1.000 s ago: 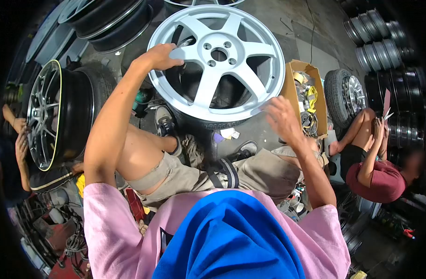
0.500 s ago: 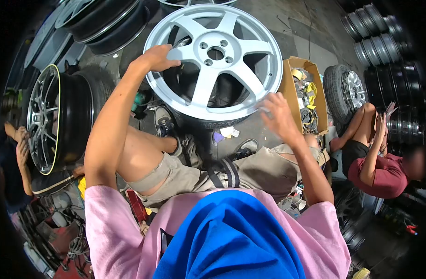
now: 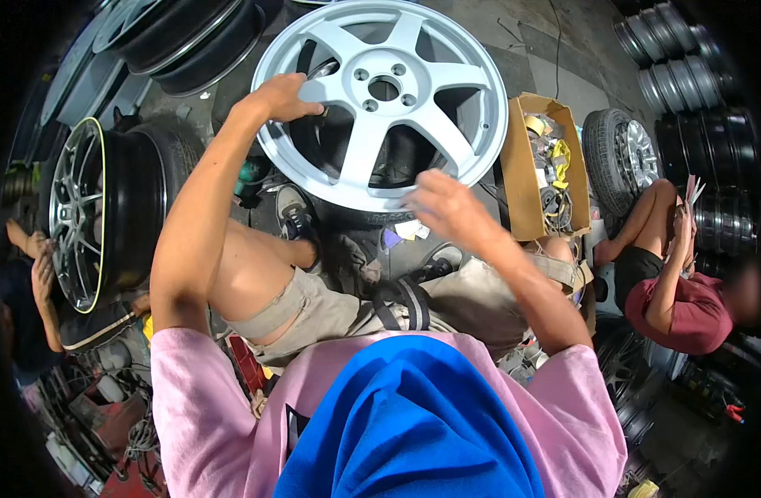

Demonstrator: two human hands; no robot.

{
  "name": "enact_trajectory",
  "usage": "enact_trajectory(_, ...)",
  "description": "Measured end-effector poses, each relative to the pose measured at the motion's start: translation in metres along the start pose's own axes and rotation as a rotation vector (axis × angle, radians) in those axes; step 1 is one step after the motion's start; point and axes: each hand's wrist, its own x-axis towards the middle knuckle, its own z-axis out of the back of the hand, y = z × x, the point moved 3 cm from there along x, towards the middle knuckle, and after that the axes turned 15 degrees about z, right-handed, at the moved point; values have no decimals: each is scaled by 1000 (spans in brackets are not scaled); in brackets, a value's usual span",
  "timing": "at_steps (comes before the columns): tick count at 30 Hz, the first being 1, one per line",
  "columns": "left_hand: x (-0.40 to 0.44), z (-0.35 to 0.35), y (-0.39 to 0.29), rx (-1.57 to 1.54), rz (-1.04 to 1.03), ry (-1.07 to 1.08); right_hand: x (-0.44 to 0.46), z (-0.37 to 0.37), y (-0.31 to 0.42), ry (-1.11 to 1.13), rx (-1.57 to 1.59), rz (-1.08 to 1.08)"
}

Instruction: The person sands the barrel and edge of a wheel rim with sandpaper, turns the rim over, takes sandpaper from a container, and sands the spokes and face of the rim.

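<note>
A white multi-spoke wheel rim (image 3: 366,149) lies face up in front of me, on top of a tire that shows only partly. My left hand (image 3: 282,98) grips it at the left side, with the thumb on a spoke and the fingers over the outer lip. At the near edge, my right hand (image 3: 451,207) has its fingers bent together against the lip. Motion blurs that hand, and whatever sits under its fingertips is hidden.
An open cardboard box (image 3: 523,178) of tape rolls and odds and ends stands right of the rim. Farther right are a tire (image 3: 609,162) and a seated person (image 3: 679,299). At left, another person's hands hold a black wheel (image 3: 135,216). Stacked rims (image 3: 704,149) line the right.
My right hand has moved left along the near lip of the rim. The rim has shifted slightly up in view, while my left hand keeps its grip.
</note>
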Motion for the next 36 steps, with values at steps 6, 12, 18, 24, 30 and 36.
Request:
enact_trajectory(6,7,-7,3,-21,0,-10,-13,6,-6,21,-55,-88)
enact_trajectory(12,11,-10,7,-13,-59,-50,-28,46,-30,193,-101,-261)
enact_trajectory(18,8,-5,1,19,0,31,23,-13,2,180,55,-151)
enact_trajectory(24,2,-3,5,-81,-43,39,-29,60,-32,262,-98,-166)
enact_trajectory(30,4,-6,6,-78,-76,-66,-14,-5,41,62,-142,-115)
enact_trajectory(36,-9,4,-1,-142,-49,-85,-66,31,7,-94,-387,-281)
